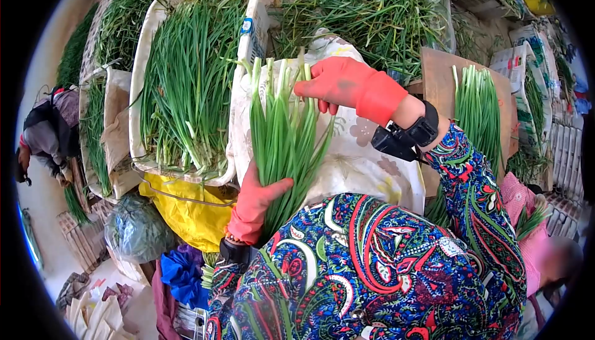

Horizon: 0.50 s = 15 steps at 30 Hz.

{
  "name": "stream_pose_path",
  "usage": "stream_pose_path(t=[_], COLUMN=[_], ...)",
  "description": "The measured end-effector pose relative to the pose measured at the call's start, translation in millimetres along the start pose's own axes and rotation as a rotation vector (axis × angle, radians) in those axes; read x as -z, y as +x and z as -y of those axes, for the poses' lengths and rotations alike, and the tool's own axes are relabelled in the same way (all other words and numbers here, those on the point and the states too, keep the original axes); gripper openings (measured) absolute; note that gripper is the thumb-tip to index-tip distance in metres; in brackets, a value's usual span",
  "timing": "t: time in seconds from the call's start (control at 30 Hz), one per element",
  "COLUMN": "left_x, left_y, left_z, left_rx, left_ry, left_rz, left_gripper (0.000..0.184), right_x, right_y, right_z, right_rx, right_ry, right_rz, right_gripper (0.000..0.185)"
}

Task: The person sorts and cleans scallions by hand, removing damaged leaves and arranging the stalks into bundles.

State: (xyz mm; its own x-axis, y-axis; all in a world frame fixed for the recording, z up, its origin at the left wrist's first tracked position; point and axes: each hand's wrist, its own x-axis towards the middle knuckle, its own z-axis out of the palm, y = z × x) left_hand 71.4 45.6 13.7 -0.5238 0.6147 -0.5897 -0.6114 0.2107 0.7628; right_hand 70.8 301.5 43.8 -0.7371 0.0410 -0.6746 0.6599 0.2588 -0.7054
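Note:
My left hand [253,205], in a red rubber glove, is closed round the lower, leafy part of a bunch of garlic chives [282,138]. The bunch stands with its pale stem ends pointing away from me, fanned out unevenly. At those stem ends my right hand [347,84], gloved likewise, has its fingers curled and pinched on a pale stalk at the bunch's right side. Beneath both lies a whitish flowered cloth [353,172]. Left of the bunch is a white plastic crate [137,107] filled with long green chives [192,73].
A heap of loose chives [372,17] lies at the back. On a brown board [434,73] to the right rests a neat chive bundle [477,104]. A yellow bag [192,216] hangs below the crate. Other people [56,123] sit at left and right.

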Motion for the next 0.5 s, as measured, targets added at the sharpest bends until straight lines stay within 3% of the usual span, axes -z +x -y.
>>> stream_pose_path(t=[0.13,0.43,0.5], left_x=[-5.0,1.0,0.5], left_y=[-0.5,0.0,0.2], left_z=[-3.5,-3.1,-3.4], left_rx=[-0.026,0.021,0.028], left_ry=[0.065,-0.065,-0.059], left_rz=[-0.012,-0.014,-0.006], left_gripper=[0.065,0.063,0.063], right_x=[-1.4,3.2,27.2], right_y=[6.1,20.3,18.6], right_z=[-9.5,-26.9,-20.1], right_rx=[0.096,0.237,0.287], right_ry=[0.046,0.602,0.518], right_rz=[0.008,-0.015,-0.127], right_gripper=[0.031,0.018,0.021])
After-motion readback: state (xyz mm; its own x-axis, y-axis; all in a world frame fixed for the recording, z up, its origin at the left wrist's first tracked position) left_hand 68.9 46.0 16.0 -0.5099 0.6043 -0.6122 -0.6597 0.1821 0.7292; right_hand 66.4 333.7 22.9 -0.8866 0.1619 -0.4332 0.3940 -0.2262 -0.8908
